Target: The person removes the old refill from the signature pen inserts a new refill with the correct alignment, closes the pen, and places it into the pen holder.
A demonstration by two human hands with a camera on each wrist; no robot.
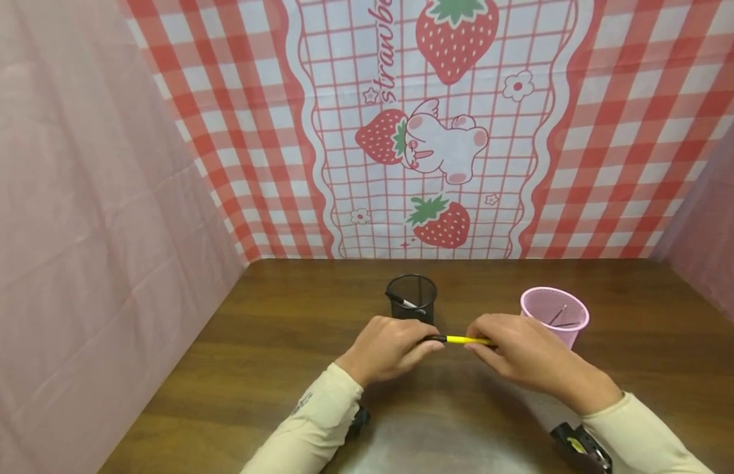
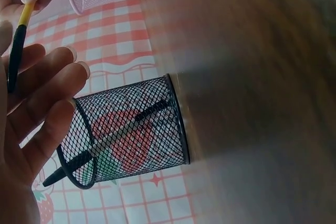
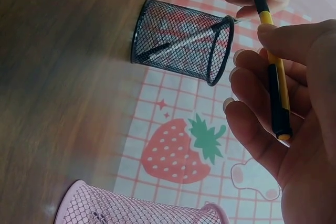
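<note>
A yellow and black pen [image 1: 455, 340] lies level between both hands, above the table. My left hand [image 1: 393, 347] pinches its black end between thumb and fingers. At the other end, with the black clip, my right hand [image 1: 523, 349] grips the yellow barrel, thumb pressed on it in the right wrist view. Just behind the left hand stands a black mesh pen cup [image 2: 128, 129], with a black and white marker [image 2: 113, 139] leaning inside. Behind the right hand is a pink mesh cup [image 1: 555, 308] holding thin dark sticks or pens, too small to tell.
The brown wooden table [image 1: 236, 395] reaches back to a red checked strawberry cloth [image 1: 438, 131]. Pink cloth [image 1: 106, 230] hangs at the left side, and more at the right. Dark wrist devices [image 1: 580, 444] sit under the sleeves.
</note>
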